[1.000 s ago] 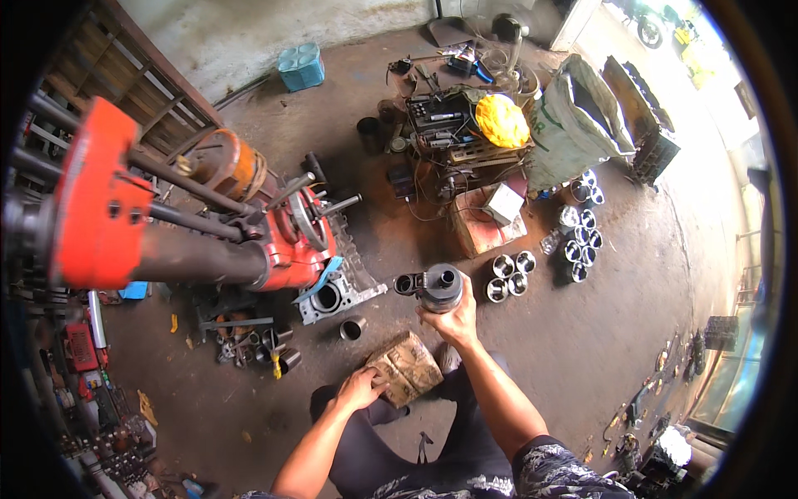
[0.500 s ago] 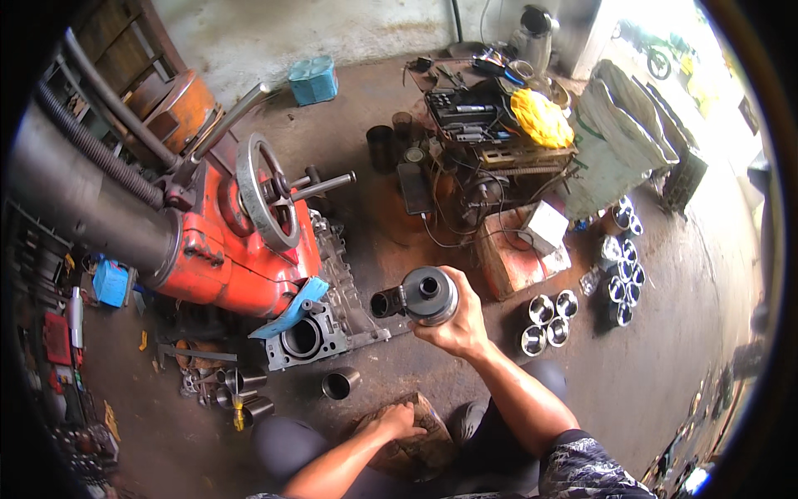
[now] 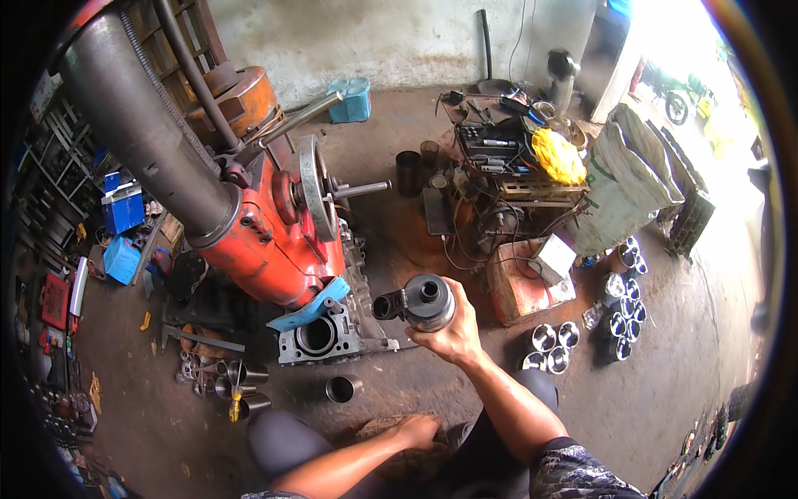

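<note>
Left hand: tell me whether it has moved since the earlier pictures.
Yes: the left hand has moved rightward, judged against the lone metal cylinder on the floor.

Bright daylight (image 3: 677,41) at right — stained pale wall (image 3: 399,50), brown floor (image 3: 615,407).

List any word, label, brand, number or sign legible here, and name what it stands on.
No text is clear enough to read.
Pale sack: green marking, too blurred to read.
White box: any print is too small to tell.
Grey bottle in the right hand: no lettering can be made out.
</note>
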The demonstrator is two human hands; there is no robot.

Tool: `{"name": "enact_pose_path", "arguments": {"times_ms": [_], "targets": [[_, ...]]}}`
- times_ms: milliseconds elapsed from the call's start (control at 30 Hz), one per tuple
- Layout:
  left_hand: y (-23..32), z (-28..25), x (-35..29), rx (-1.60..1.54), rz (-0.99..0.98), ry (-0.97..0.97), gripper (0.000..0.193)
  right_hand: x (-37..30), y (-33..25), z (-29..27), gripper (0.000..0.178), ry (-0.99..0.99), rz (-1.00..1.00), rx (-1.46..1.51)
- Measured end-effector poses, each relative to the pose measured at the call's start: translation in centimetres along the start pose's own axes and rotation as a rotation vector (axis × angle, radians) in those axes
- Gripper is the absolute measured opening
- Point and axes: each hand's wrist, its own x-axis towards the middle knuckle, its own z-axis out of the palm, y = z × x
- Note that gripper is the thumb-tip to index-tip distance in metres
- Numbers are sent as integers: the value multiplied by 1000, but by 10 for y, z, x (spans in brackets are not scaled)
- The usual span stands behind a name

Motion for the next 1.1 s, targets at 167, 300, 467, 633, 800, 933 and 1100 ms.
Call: {"name": "enact_pose_path", "arguments": {"times_ms": [167,300,467,633,800,933,1100], "targets": [[17,-17,4,-108,39,5,72,5,0,9,92,29,-40,-28],[26,-27,2,-216,147,166,61,2,-5,19,90,47,-47,-21],[26,-43,0,-207,234,284,50,3,-7,27,91,13,-11,-25],[26,-71,-5,-224,268,350,52,6,-3,32,92,16,18,-32],[27,-92,-10,-296,230,475,48,12,1,32,92,37,47,-49],[24,-97,-9,-339,217,495,46,17,6,29,92,77,22,-33],[18,-96,-5,-341,213,458,51,28,12,28,92,122,62,10]]}}
